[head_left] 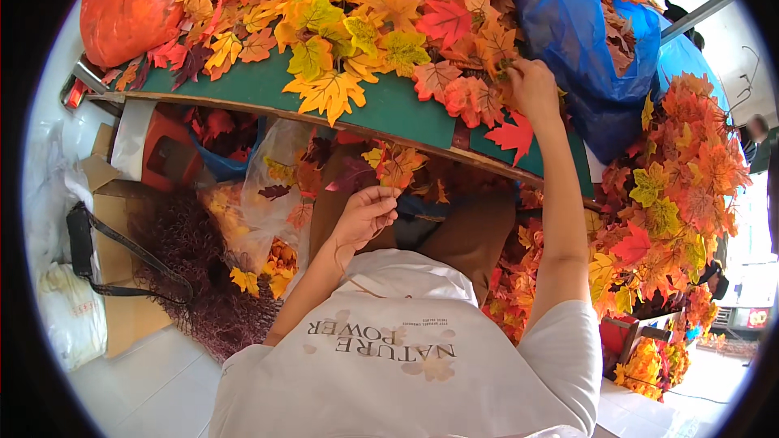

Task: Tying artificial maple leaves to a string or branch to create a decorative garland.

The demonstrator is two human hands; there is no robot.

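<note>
A sprig (399, 169) is pinched by its stem between the left hand's (369, 219) thumb and fingers, just off the worktop's (398, 105) near edge. The right hand (531, 85), fingers bent, is placed at the leaves (445, 23) toward the worktop's right end; how far it is closed, and on what, cannot be told.

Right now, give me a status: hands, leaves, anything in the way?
Left hand pinching orange leaf sprig. Right hand at the leaf pile on green table. Blue bag close beside right hand, possibly crowding it.
</note>
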